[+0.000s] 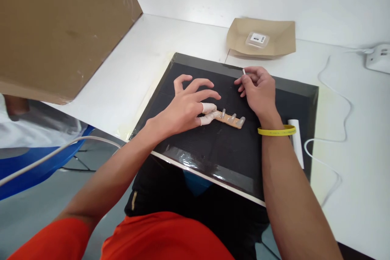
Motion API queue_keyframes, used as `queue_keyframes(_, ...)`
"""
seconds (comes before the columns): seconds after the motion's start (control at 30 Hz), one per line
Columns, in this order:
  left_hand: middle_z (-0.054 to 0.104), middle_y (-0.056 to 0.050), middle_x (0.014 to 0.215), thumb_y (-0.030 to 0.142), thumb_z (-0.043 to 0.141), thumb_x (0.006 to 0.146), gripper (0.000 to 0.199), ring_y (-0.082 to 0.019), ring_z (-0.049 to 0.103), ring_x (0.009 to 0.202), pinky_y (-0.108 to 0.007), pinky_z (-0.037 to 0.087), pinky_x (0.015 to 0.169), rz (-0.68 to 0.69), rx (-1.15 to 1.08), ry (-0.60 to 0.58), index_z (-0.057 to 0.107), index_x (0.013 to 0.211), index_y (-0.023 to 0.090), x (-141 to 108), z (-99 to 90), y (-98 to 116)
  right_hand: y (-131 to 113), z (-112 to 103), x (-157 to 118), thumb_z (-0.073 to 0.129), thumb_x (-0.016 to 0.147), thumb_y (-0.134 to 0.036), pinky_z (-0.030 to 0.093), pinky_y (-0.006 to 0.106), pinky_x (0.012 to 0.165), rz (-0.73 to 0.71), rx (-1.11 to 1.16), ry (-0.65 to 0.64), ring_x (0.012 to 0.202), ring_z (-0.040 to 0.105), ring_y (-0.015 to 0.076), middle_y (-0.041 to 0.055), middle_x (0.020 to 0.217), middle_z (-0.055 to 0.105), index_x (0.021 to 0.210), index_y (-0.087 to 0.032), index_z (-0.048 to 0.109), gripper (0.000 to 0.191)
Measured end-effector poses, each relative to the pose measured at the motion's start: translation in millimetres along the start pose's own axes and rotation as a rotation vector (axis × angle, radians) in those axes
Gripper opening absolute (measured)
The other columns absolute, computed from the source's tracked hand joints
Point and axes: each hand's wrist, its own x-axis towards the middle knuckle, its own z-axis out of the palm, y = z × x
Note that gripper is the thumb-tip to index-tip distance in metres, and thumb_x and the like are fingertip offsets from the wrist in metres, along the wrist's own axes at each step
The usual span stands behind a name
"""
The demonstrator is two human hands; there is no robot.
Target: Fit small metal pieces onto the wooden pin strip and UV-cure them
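Observation:
A narrow tan strip lies on the black mat, with several small translucent pieces standing along it. My left hand pinches the strip's left end between thumb and index finger, both in white finger covers, while its other fingers are spread above the mat. Over the mat's back right part, my right hand holds a small white stick between thumb and fingers. A yellow band circles my right wrist. The strip's left end is hidden by my left fingertips.
Behind the mat sits a brown paper tray with a clear labelled case. A white bar lies beside my right wrist. A white cable and power strip are at right, a large cardboard panel at left.

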Motion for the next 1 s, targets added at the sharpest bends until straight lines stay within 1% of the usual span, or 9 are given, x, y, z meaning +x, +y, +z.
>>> queue_keyframes(0.13, 0.076, -0.001, 0.126, 0.027, 0.066, 0.099, 0.015, -0.031, 0.057, 0.138, -0.063, 0.021, 0.125, 0.054, 0.006, 0.044, 0.077, 0.088, 0.024, 3, 4.9, -6, -1, 0, 0, 0.066, 0.091, -0.026, 0.047, 0.020, 0.045, -0.007, -0.004, 0.004, 0.056, 0.061, 0.0100, -0.0015, 0.078, 0.076, 0.107, -0.022, 0.064, 0.016)
queue_keyframes(0.23, 0.078, -0.002, 0.123, 0.025, 0.068, 0.099, 0.015, -0.030, 0.061, 0.134, -0.062, 0.023, 0.123, 0.099, -0.005, 0.062, 0.076, 0.087, 0.023, 5, 8.5, -9, -1, 0, 0, 0.066, 0.092, -0.025, 0.047, 0.020, 0.045, -0.006, -0.009, 0.004, 0.056, 0.061, 0.0098, -0.0015, 0.078, 0.076, 0.107, -0.022, 0.064, 0.016)
queue_keyframes(0.3, 0.079, -0.001, 0.121, 0.026, 0.068, 0.099, 0.015, -0.030, 0.063, 0.132, -0.062, 0.025, 0.121, 0.105, -0.010, 0.074, 0.076, 0.087, 0.023, 5, 9.4, -10, -1, 0, 0, 0.067, 0.092, -0.026, 0.048, 0.020, 0.046, -0.007, -0.013, 0.003, 0.056, 0.061, 0.0100, -0.0013, 0.078, 0.076, 0.107, -0.022, 0.064, 0.016)
queue_keyframes(0.4, 0.079, -0.001, 0.121, 0.024, 0.071, 0.096, 0.010, -0.030, 0.063, 0.131, -0.063, 0.026, 0.120, 0.109, -0.015, 0.078, 0.076, 0.088, 0.023, 5, 8.7, -11, 0, 0, 1, 0.068, 0.093, -0.028, 0.049, 0.021, 0.046, -0.003, -0.012, -0.003, 0.057, 0.062, 0.0103, -0.0010, 0.079, 0.076, 0.108, -0.022, 0.064, 0.017)
queue_keyframes(0.53, 0.078, -0.002, 0.123, 0.022, 0.072, 0.093, 0.007, -0.031, 0.062, 0.133, -0.063, 0.023, 0.122, 0.084, -0.035, 0.052, 0.077, 0.088, 0.023, 7, 7.8, -12, 3, 0, 2, 0.068, 0.093, -0.031, 0.050, 0.021, 0.047, -0.007, -0.014, -0.006, 0.058, 0.062, 0.0106, -0.0010, 0.080, 0.076, 0.109, -0.022, 0.064, 0.018)
queue_keyframes(0.63, 0.079, -0.003, 0.122, 0.024, 0.071, 0.095, 0.009, -0.031, 0.063, 0.131, -0.065, 0.021, 0.122, 0.069, -0.062, 0.026, 0.078, 0.090, 0.023, 8, 8.8, -11, 5, -1, 2, 0.069, 0.094, -0.036, 0.051, 0.022, 0.048, -0.022, -0.029, -0.013, 0.059, 0.063, 0.0111, -0.0006, 0.082, 0.076, 0.110, -0.023, 0.064, 0.020)
queue_keyframes(0.73, 0.079, -0.002, 0.120, 0.027, 0.069, 0.098, 0.014, -0.030, 0.064, 0.129, -0.065, 0.022, 0.122, 0.065, -0.074, 0.043, 0.078, 0.088, 0.024, 8, 10.8, -11, 5, -2, 2, 0.070, 0.094, -0.038, 0.052, 0.022, 0.048, -0.031, -0.041, -0.020, 0.060, 0.063, 0.0111, -0.0004, 0.082, 0.076, 0.111, -0.023, 0.065, 0.023)
queue_keyframes(0.9, 0.079, -0.002, 0.119, 0.034, 0.075, 0.096, 0.014, -0.030, 0.066, 0.127, -0.065, 0.023, 0.121, 0.084, -0.068, 0.093, 0.077, 0.087, 0.024, 6, 11.6, -14, 6, -2, 2, 0.068, 0.094, -0.034, 0.053, 0.023, 0.049, -0.030, -0.035, -0.027, 0.060, 0.064, 0.0114, -0.0006, 0.083, 0.075, 0.111, -0.024, 0.065, 0.020)
queue_keyframes(1.0, 0.079, -0.004, 0.121, 0.037, 0.078, 0.094, 0.014, -0.031, 0.065, 0.127, -0.065, 0.024, 0.120, 0.079, -0.071, 0.083, 0.076, 0.092, 0.024, 4, 10.6, -15, 5, -2, 2, 0.068, 0.093, -0.032, 0.051, 0.022, 0.047, -0.029, -0.029, -0.025, 0.059, 0.063, 0.0109, -0.0013, 0.081, 0.074, 0.109, -0.024, 0.064, 0.018)
